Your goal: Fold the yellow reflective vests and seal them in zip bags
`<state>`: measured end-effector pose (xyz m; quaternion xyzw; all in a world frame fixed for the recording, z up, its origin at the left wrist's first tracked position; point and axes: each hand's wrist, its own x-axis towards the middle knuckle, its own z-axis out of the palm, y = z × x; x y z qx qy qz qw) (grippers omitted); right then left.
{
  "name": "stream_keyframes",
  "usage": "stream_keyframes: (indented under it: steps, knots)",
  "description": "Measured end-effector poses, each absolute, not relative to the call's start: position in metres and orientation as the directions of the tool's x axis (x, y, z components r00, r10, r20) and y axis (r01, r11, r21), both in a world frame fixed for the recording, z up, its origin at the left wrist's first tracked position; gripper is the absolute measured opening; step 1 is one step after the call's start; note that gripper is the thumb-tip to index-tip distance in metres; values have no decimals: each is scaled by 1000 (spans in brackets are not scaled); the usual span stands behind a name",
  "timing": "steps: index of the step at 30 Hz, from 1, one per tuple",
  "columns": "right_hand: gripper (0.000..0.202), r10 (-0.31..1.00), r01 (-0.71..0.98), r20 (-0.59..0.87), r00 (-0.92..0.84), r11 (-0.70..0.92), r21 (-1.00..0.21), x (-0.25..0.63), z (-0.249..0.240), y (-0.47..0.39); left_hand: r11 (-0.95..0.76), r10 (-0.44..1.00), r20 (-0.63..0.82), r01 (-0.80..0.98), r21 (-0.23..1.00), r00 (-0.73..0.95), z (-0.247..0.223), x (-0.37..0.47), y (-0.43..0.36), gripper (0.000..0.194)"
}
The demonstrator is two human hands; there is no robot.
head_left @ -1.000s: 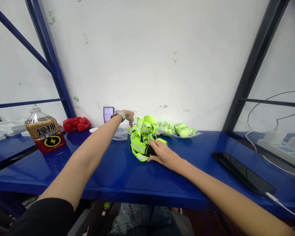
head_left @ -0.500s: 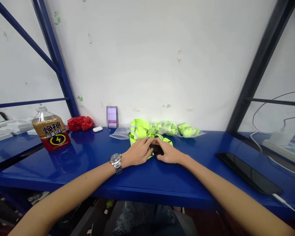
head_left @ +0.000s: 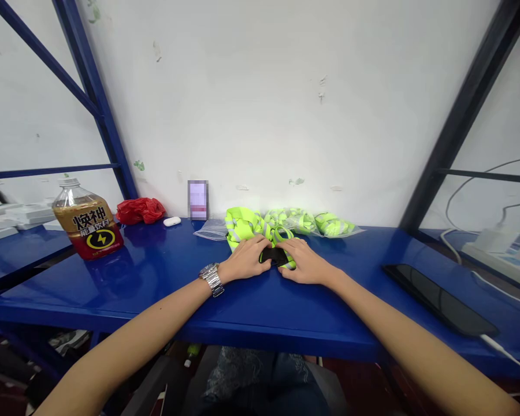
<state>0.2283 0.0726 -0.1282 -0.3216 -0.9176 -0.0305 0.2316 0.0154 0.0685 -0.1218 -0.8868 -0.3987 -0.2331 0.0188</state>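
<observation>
On the blue table [head_left: 281, 315], a black buckle [head_left: 274, 256] lies between my two hands. My left hand [head_left: 247, 258], with a silver watch [head_left: 212, 279] on the wrist, has its fingers closed on the buckle's left side. My right hand [head_left: 304, 262] grips the strap end at the buckle's right side, with a yellow-green loop under its fingers. Just behind my left hand is a bundle of yellow-green reflective straps [head_left: 242, 223]. More such straps [head_left: 333, 225] lie in clear bags to the right of it.
At the left stand a drink bottle [head_left: 89, 222] and a red plastic bag [head_left: 141, 211]. A small white case [head_left: 172, 221] and an upright phone [head_left: 198, 200] are near the wall. A black phone [head_left: 437, 297] with a white cable lies at the right.
My hands have drawn slightly apart, and more of the black buckle shows between them. The view has shifted a little.
</observation>
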Motion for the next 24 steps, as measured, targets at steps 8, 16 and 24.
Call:
stream_keyframes:
  steps: [8,16,24]
  knots:
    - [49,575,587,450,-683,799,-132,226,-126,71,-674,722,377,712,196,580,-120,16,79,28]
    - [48,588,585,423,-689,796,-154,227,-126,71,-661,726,371,736,144,580,-117,19,79,23]
    - [67,566,648,485,-666,762,0,240,-124,75,-668,684,458,740,81,568,-120,9,69,45]
